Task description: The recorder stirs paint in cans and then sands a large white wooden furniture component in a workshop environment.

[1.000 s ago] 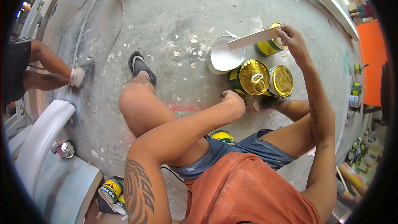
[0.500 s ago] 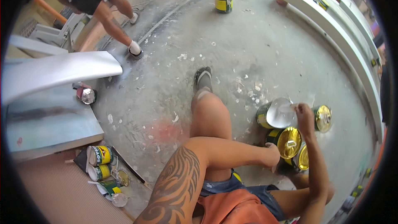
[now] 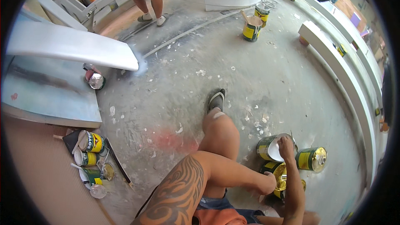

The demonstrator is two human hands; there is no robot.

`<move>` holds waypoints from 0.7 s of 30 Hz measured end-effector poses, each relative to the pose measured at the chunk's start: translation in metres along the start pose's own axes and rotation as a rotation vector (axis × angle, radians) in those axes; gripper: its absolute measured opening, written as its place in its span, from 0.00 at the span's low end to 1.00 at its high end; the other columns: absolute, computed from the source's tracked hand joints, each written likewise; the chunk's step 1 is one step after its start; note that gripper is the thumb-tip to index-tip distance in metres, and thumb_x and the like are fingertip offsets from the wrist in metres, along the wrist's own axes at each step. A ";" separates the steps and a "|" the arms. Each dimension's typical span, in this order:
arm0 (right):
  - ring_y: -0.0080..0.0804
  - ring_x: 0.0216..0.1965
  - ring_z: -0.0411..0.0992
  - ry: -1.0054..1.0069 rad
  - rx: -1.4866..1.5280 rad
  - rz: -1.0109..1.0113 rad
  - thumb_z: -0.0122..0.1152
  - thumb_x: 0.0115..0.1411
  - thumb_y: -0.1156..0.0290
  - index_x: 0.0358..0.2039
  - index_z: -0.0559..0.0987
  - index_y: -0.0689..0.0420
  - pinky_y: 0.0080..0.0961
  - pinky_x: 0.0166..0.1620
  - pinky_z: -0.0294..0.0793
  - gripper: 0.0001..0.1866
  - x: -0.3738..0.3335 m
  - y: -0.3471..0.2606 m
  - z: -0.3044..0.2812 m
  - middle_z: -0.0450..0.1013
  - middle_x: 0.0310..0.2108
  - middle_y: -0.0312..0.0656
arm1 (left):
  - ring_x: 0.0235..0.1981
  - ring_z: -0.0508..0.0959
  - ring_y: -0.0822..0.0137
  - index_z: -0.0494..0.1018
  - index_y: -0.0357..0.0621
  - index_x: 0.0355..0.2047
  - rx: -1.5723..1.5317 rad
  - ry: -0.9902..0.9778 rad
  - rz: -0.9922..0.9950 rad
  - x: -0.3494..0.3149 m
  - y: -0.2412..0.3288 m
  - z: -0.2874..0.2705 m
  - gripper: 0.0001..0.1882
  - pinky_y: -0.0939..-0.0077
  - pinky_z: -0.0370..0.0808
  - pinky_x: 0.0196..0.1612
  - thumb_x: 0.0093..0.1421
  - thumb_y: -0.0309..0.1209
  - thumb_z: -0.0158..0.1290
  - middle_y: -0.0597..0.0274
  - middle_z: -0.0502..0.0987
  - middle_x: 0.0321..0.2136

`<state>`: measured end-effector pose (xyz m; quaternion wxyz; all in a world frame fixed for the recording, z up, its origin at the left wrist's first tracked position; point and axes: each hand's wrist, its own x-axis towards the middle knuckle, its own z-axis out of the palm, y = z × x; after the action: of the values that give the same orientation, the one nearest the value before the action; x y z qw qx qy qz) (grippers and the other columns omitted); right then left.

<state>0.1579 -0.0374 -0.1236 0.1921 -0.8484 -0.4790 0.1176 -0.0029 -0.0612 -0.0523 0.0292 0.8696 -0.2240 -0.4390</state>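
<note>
At the lower right stands an open can of white paint [image 3: 275, 150], tilted toward me. My right hand [image 3: 286, 148] is over its rim with fingers pinched closed; what they hold is too small to make out. Just nearer is a can with a shiny gold lid [image 3: 281, 178]. My left hand [image 3: 266, 182] is curled against its left side, the fingertips partly hidden, so what it holds, if anything, does not show. Another lidded can [image 3: 311, 159], green and yellow, leans on its side to the right of the open one.
Used cans and plastic cups [image 3: 92, 158] are clustered at the left by a board's edge. A white curved panel [image 3: 75, 43] juts in from the left. Two more cans [image 3: 252, 29] stand farther off. A long white beam [image 3: 341, 71] curves along the right. Another person [image 3: 146, 0] stands at the back.
My view has tilted up, so the scene sits lower. The right hand has drawn closer over the open can, and the translucent piece seen in it earlier is hidden. The other person has walked farther away.
</note>
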 end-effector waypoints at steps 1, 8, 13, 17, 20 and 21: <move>0.60 0.39 0.73 -0.001 -0.003 -0.012 0.59 0.58 0.71 0.31 0.76 0.65 0.48 0.43 0.71 0.09 0.000 0.000 -0.001 0.74 0.34 0.57 | 0.53 0.78 0.54 0.76 0.58 0.57 0.052 0.033 0.093 0.003 -0.002 0.002 0.27 0.45 0.74 0.54 0.56 0.44 0.62 0.63 0.79 0.53; 0.60 0.38 0.74 -0.371 -0.160 -0.080 0.60 0.56 0.68 0.30 0.79 0.64 0.49 0.42 0.74 0.10 -0.006 0.016 -0.022 0.76 0.36 0.58 | 0.52 0.78 0.55 0.77 0.59 0.55 0.033 -0.106 0.045 0.005 0.003 -0.005 0.24 0.46 0.73 0.55 0.57 0.44 0.62 0.63 0.78 0.53; 0.56 0.38 0.75 -0.246 -0.405 0.061 0.59 0.57 0.68 0.32 0.81 0.61 0.48 0.44 0.75 0.09 0.001 0.019 -0.029 0.77 0.35 0.55 | 0.54 0.77 0.63 0.72 0.65 0.59 0.134 -0.134 0.057 0.000 0.001 -0.007 0.38 0.49 0.66 0.59 0.59 0.72 0.41 0.70 0.81 0.51; 0.55 0.37 0.75 0.026 -0.437 -0.069 0.59 0.59 0.68 0.31 0.80 0.61 0.46 0.41 0.74 0.09 -0.004 0.001 -0.019 0.76 0.33 0.52 | 0.53 0.77 0.62 0.71 0.66 0.60 0.125 -0.146 0.061 0.002 -0.001 -0.007 0.38 0.49 0.66 0.60 0.57 0.72 0.44 0.71 0.81 0.51; 0.53 0.37 0.75 0.105 -0.259 -0.077 0.60 0.59 0.67 0.29 0.79 0.60 0.46 0.39 0.73 0.09 -0.009 -0.015 -0.015 0.75 0.32 0.51 | 0.53 0.77 0.62 0.72 0.66 0.60 0.162 -0.049 0.067 0.015 -0.001 0.002 0.36 0.50 0.67 0.59 0.56 0.68 0.49 0.72 0.81 0.51; 0.53 0.36 0.75 0.088 -0.121 -0.040 0.60 0.59 0.67 0.29 0.79 0.60 0.46 0.38 0.73 0.09 -0.010 -0.019 -0.016 0.75 0.32 0.51 | 0.53 0.77 0.62 0.72 0.66 0.60 0.161 -0.050 0.066 0.018 -0.001 0.003 0.36 0.50 0.67 0.59 0.56 0.68 0.49 0.72 0.81 0.51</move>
<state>0.1443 -0.0406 -0.1004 0.1636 -0.8530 -0.4934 0.0471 0.0044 -0.0676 -0.0673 -0.0320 0.8502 -0.2876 -0.4399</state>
